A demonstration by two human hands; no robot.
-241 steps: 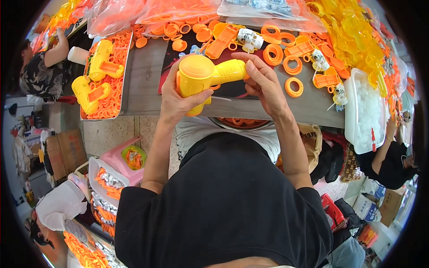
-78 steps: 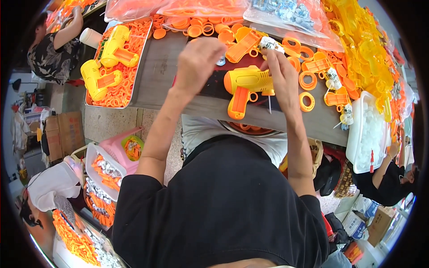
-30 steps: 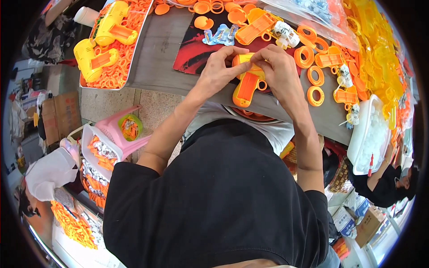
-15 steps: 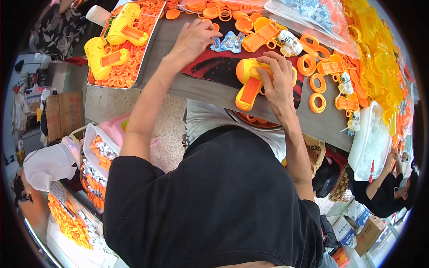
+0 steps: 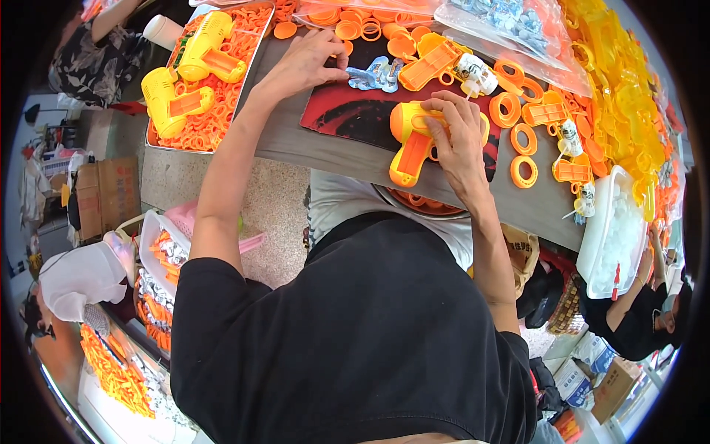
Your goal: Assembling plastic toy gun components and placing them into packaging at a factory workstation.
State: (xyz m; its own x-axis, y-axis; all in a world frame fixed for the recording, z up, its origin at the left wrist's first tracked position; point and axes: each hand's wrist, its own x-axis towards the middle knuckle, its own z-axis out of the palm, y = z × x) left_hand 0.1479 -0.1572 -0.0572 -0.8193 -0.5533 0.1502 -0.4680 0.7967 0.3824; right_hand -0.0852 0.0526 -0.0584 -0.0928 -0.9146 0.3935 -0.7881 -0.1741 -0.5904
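My right hand (image 5: 460, 133) is closed around the top of a yellow and orange toy gun (image 5: 410, 152), its handle pointing toward me and lying over the near part of a dark red and black mat (image 5: 340, 109). Beyond it, my left hand (image 5: 314, 63) has its fingertips pinched at the left end of a glossy light-blue printed piece (image 5: 379, 74), perhaps a sticker. Just right of that piece lie an orange toy part (image 5: 430, 64) and a small white printed bottle (image 5: 477, 72).
A metal tray (image 5: 242, 100) of orange rings holds two yellow toy guns (image 5: 207, 48) at left. Orange rings (image 5: 523, 138), yellow parts (image 5: 610, 74) and a white tub (image 5: 600, 244) crowd the right. Clear bags (image 5: 510, 33) lie at the back. Other people are nearby.
My left hand has come down and slightly left, its fingertips now at the blue piece's left end. My right hand still holds the toy gun in nearly the same place.
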